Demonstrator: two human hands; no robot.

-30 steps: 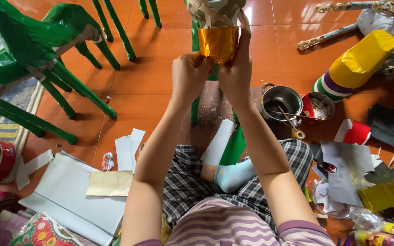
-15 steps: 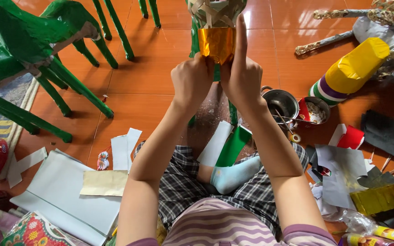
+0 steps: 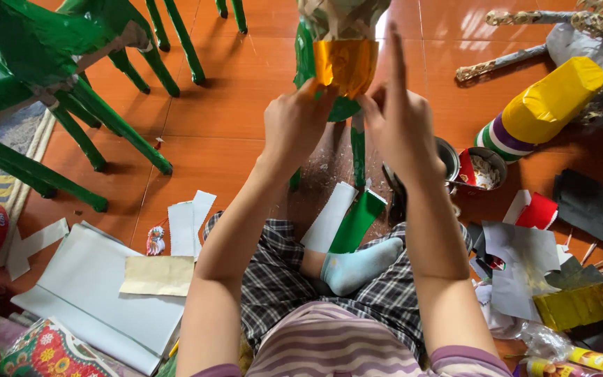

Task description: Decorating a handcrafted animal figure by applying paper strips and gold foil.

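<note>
Orange tiled floor [image 3: 232, 132], white paper sheets [image 3: 99, 293], metal tins [image 3: 483, 167], stacked paper cups [image 3: 539, 112], gold foil [image 3: 577, 307]

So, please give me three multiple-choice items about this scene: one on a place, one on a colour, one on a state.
1. Where is the yellow cone?
A. on the floor, right of the hands
B. on the person's lap
C. under the green legs

2. What colour is the band the hands press?
A. blue
B. gold
C. white

3. How is the right hand's index finger?
A. curled in
B. hidden
C. stretched straight

Answers:
1 A, it lies on the orange floor at the right.
2 B, the foil shines gold.
3 C, it points up beside the band, opposite the left hand.
</note>
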